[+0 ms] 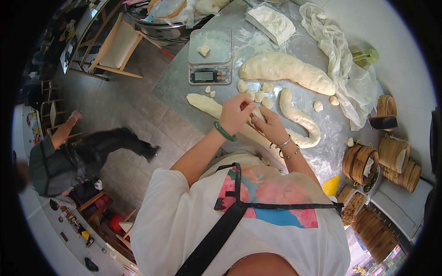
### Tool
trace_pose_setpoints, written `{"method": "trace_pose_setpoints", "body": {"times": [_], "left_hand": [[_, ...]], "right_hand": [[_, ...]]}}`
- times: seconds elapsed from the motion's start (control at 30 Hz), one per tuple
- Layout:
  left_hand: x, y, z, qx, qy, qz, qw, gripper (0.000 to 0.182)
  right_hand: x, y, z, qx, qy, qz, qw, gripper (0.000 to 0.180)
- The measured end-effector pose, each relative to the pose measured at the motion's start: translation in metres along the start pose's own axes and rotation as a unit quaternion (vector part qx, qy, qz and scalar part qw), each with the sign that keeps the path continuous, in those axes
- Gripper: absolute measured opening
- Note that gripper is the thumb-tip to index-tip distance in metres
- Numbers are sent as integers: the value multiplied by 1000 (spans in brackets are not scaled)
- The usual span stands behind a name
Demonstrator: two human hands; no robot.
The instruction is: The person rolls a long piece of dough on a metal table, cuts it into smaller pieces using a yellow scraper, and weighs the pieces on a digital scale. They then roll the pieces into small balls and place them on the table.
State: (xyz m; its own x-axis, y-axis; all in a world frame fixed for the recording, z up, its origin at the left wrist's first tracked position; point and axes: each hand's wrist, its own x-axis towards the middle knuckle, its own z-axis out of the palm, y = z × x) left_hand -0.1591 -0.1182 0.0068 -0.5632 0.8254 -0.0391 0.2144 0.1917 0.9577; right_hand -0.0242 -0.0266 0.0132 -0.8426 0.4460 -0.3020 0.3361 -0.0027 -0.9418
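My left hand (235, 112), with a green bangle at the wrist, has its fingers pinched at the upper end of a pale piece of dough (257, 113). Around the same piece, my right hand (271, 125), wearing a ring and metal bracelets, is curled. Whether this dough joins the curved dough rope (312, 129) behind my right wrist cannot be told. Beneath both hands runs a long dough strip (205, 104) along the near table edge. Several small dough lumps (259, 96) lie just beyond my fingers. A large dough log (286, 70) rests farther back.
A digital scale (210, 57) bears one dough lump (203, 50). Behind the log stands a flour-filled scoop or box (271, 23). Crumpled plastic sheeting (340, 58) lines the right side, near bamboo steamers (360, 162). On the left, another person (79, 162) is by wooden chairs (117, 45).
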Motion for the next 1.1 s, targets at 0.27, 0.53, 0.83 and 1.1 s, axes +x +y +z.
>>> {"method": "trace_pose_setpoints", "body": {"times": [0.27, 0.53, 0.83, 1.1], "left_hand": [[30, -61, -45, 195, 78, 24, 977, 7], [49, -89, -77, 280, 0, 42, 959, 8], [77, -78, -96, 316, -36, 92, 943, 9], [145, -65, -124, 451, 171, 213, 850, 16]], "right_hand": [[-4, 14, -32, -36, 178, -22, 983, 33], [-7, 52, -113, -309, 309, -55, 898, 30], [2, 50, -93, -254, 318, -80, 910, 26], [12, 41, -78, -194, 280, -59, 938, 27]]}}
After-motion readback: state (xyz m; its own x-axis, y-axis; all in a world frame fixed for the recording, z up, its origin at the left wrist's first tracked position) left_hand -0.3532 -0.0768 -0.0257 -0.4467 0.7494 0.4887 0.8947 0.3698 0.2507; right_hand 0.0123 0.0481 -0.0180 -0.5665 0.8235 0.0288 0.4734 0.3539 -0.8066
